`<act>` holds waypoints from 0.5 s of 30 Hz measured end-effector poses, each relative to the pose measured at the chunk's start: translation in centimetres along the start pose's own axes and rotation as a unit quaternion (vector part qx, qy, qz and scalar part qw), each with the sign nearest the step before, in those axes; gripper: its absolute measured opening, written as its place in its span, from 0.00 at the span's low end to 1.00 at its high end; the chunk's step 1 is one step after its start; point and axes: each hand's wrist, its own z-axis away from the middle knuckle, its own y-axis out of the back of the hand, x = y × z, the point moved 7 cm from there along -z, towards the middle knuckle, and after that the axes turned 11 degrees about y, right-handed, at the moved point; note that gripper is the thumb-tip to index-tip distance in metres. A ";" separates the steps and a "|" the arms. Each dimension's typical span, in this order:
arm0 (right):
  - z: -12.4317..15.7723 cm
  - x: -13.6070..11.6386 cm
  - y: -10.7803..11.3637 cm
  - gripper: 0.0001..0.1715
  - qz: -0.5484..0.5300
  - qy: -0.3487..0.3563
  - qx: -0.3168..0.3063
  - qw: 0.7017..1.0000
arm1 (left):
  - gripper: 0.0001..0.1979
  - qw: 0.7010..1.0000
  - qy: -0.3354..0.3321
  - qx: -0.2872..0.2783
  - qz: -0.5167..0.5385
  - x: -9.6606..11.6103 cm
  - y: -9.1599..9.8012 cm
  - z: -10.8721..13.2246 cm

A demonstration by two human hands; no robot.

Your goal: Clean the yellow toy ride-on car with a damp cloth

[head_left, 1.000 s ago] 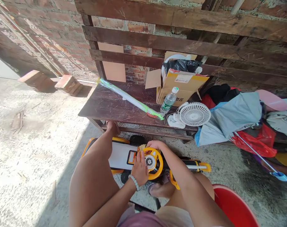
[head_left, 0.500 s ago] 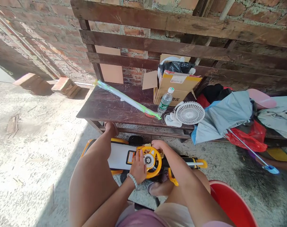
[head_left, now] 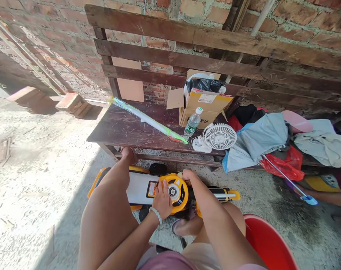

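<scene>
Between my legs stands a yellow, white and black ride-on toy vehicle (head_left: 138,186), low on the concrete. Its yellow steering wheel (head_left: 185,202) has a round white and black hub. My left hand (head_left: 162,201), with a beaded bracelet at the wrist, lies over the wheel's left side, fingers stretched out and slightly apart. At the far right edge of the wheel, my right hand (head_left: 188,174) is closed with curled fingers. What it grips is hidden by the hand itself. A yellow-tipped white and black arm (head_left: 232,195) of the toy extends to the right.
A dark wooden bench (head_left: 116,127) stands ahead, holding a long wrapped item (head_left: 147,119), water bottle (head_left: 192,123), carton (head_left: 206,105), white fan (head_left: 220,136) and grey-blue umbrella (head_left: 267,135). A red tub (head_left: 267,240) is at right; stacked bricks (head_left: 73,105) lie left.
The whole view has shifted slightly, so most things appear a little further left. Both hands keep nearly the same places at the steering wheel, the right one turned slightly.
</scene>
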 end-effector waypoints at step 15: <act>8.4 -5.5 6.4 0.16 -0.210 0.141 0.288 0.924 | 0.42 0.957 0.075 -0.010 0.279 -2.2 0.4 -1.5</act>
